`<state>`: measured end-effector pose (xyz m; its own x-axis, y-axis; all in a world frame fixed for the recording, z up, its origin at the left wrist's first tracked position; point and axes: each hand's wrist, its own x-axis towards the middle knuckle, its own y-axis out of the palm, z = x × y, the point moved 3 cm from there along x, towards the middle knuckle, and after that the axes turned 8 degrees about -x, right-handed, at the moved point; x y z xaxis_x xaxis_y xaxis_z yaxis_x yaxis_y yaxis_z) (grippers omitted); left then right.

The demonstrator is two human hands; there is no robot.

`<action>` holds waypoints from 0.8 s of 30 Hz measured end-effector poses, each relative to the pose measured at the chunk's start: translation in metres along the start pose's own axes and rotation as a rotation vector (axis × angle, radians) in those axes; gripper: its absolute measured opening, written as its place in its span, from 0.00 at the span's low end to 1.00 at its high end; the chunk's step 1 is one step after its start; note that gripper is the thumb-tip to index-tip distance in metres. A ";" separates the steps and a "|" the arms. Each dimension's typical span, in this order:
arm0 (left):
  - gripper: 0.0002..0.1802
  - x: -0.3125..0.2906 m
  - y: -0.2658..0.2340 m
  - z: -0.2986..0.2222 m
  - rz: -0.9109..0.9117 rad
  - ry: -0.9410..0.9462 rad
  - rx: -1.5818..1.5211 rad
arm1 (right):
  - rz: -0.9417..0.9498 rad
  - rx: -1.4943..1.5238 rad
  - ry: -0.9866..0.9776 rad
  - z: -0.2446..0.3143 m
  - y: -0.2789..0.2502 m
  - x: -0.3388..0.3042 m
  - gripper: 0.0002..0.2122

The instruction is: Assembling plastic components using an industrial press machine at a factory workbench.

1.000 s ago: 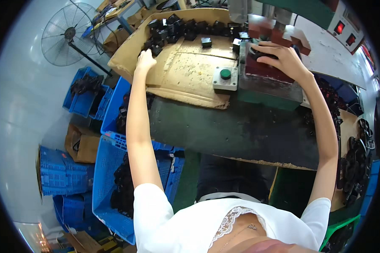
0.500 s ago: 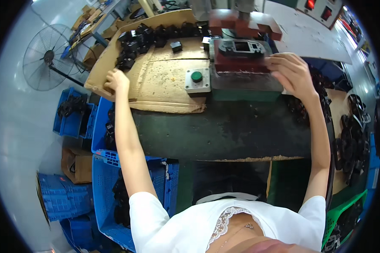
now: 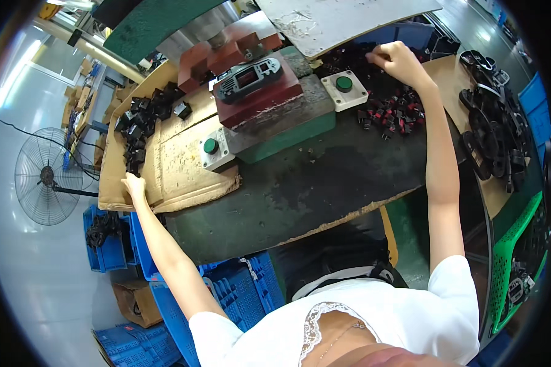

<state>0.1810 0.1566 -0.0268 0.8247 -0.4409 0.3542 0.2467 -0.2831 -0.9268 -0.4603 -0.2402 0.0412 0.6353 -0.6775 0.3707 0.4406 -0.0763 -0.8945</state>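
My left hand (image 3: 134,185) reaches to the near left part of a cardboard tray (image 3: 174,162), its fingers drawn together beside the black block-shaped parts (image 3: 142,119). What those fingers hold, if anything, I cannot make out. Far to the right, my right hand (image 3: 403,64) is over a heap of small black and red parts (image 3: 395,113). Its fingers are curled in, and their tips hide whatever may be between them. A grey and black plastic housing (image 3: 248,79) with a dark window lies on the maroon block (image 3: 260,104) of the press, away from both hands.
Above the housing hangs the red-brown press head (image 3: 223,58). Green-button boxes stand left (image 3: 214,150) and right (image 3: 344,90) of the press. Black curved parts (image 3: 490,122) lie at far right, near a green basket (image 3: 511,263). Blue crates (image 3: 242,293) and a fan (image 3: 47,176) are at left.
The view has swung to the right. My right hand has left the side of the maroon block for the parts heap. My left hand has stayed at the tray's left side, by the black parts.
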 end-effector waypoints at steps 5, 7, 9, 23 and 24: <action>0.18 -0.028 -0.010 -0.059 -0.008 0.094 -0.066 | -0.021 0.145 -0.110 -0.016 0.020 -0.007 0.07; 0.15 -0.020 -0.018 -0.038 -0.102 0.224 0.034 | -0.016 0.110 -0.084 -0.005 0.022 0.000 0.08; 0.15 -0.030 -0.012 -0.062 -0.150 0.453 0.105 | -0.008 0.088 -0.049 -0.010 0.024 -0.003 0.08; 0.20 -0.042 -0.022 -0.097 0.002 0.357 -0.400 | -0.109 -0.067 -0.179 -0.028 0.042 -0.007 0.11; 0.21 -0.035 -0.029 -0.078 -0.011 0.304 -0.430 | -0.051 -0.012 -0.137 -0.011 0.036 -0.001 0.11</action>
<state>0.1050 0.1137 -0.0028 0.6228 -0.6450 0.4428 -0.0294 -0.5848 -0.8106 -0.4520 -0.2505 0.0055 0.6930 -0.5664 0.4459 0.4674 -0.1179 -0.8762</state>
